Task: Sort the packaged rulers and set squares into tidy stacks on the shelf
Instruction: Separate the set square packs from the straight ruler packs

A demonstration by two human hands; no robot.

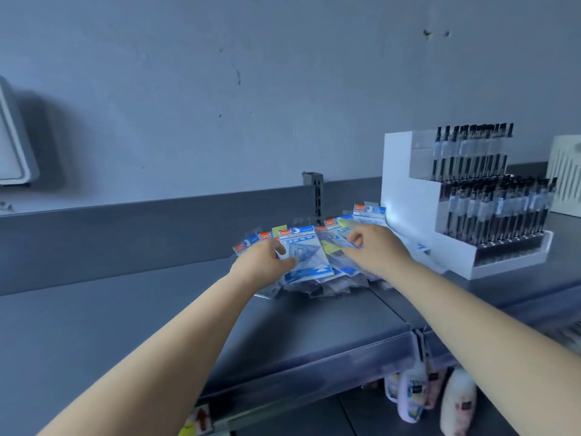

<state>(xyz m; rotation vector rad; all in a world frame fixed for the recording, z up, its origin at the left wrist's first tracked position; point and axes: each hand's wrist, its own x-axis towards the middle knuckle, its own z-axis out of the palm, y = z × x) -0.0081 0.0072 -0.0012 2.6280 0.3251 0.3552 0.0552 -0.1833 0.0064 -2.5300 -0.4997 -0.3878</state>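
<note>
Left hand (pixel 262 258) pinching a top packet (pixel 306 256), right hand (pixel 374 247) pinching another in the pile (pixel 314 278), shelf (pixel 125 325) lying under them

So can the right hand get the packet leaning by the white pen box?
Probably yes. The right hand is on the pile, the leaning packet sits just beyond it, and nothing lies between them.
</note>
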